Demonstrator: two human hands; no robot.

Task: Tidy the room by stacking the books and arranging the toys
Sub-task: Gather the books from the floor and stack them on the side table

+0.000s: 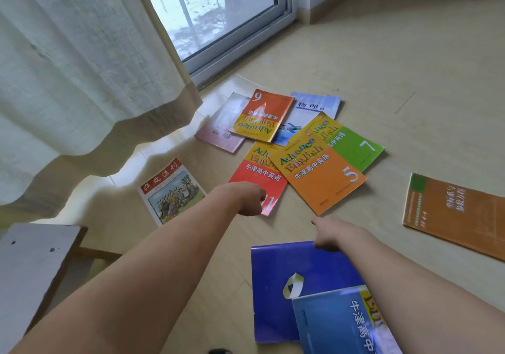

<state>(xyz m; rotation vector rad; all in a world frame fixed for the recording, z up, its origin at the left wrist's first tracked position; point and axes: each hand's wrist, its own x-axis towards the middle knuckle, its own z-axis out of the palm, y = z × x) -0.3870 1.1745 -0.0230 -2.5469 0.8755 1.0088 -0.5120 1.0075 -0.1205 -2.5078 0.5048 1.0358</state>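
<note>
Books lie all over the floor (382, 61), and the orange book (318, 174) with a big "5" is the one in the middle. It says "Advance with English" and has Chinese words under that.

The left hand (250, 199) is just to the left of the orange book. Its fingers are curled down on the near corner of the red book (258, 179), which is tucked partly under the orange book — I cannot tell if they really hold it. The red book also says "Advance with English".

The right hand (332, 233) is just in front of the orange book, close to its near corner but not touching it. One finger points out and the others curl under. This hand rests at the far edge of the dark blue book (295, 280); the grip is hidden. A lighter blue book (341, 323) with Chinese writing lies on top of the dark blue one.

Behind the orange book are a green book (352, 146) marked "7" and a book marked "6" (261, 116) turned the other way. Far to its right lies a brown book (451, 214). To its left lies a magazine (172, 189) with a cartoon crowd, near the white curtain (82, 67).
</note>
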